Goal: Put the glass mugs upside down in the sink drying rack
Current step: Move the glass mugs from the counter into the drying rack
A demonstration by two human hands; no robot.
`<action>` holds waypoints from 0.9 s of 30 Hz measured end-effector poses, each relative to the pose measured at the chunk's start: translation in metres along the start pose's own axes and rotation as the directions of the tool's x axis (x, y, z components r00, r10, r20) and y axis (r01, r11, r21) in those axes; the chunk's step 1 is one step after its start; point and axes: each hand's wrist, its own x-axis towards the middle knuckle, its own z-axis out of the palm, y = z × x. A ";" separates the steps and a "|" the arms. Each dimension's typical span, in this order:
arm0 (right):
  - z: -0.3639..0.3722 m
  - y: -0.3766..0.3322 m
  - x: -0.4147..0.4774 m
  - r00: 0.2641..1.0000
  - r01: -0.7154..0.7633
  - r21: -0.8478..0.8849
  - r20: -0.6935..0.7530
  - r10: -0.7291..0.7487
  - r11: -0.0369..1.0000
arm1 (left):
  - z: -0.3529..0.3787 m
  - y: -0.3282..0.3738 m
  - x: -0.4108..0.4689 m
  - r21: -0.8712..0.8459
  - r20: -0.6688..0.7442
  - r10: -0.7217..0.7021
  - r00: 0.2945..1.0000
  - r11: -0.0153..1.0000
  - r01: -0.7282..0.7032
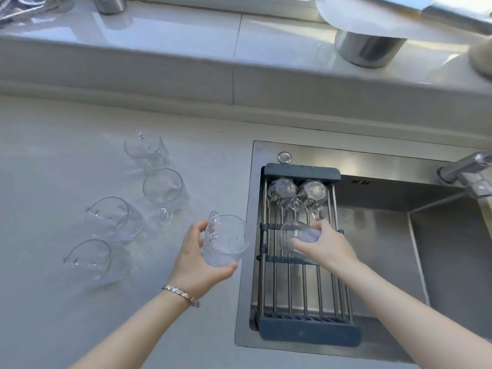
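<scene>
A dark-framed drying rack with steel bars spans the left side of the sink. Two glass mugs stand upside down at its far end. My right hand grips a third glass mug, tipped over the rack's middle bars. My left hand holds an upright glass mug above the counter, just left of the sink edge. Several more upright glass mugs wait on the counter to the left.
The steel sink basin lies right of the rack, with a faucet at the far right. A raised ledge behind holds a steel cup under a white plate and another steel cup.
</scene>
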 end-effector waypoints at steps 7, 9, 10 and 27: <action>0.025 -0.039 0.046 0.993 -0.114 -0.058 0.001 0.114 0.992 | 0.001 0.009 -0.007 -0.003 0.008 0.010 1.000 1.000 -0.009; 0.027 -0.049 0.052 0.985 -0.164 0.146 0.076 0.154 0.976 | 0.000 0.009 -0.011 0.005 0.020 0.015 1.000 1.000 -0.015; 0.028 -0.049 0.054 0.983 -0.179 0.230 0.085 0.164 0.956 | 0.000 0.008 -0.012 0.011 0.028 0.013 1.000 1.000 -0.014; 0.026 0.046 -0.061 0.603 0.750 -0.100 -0.305 -0.737 0.654 | 0.078 0.073 -0.003 0.100 0.469 -0.441 0.766 0.887 0.450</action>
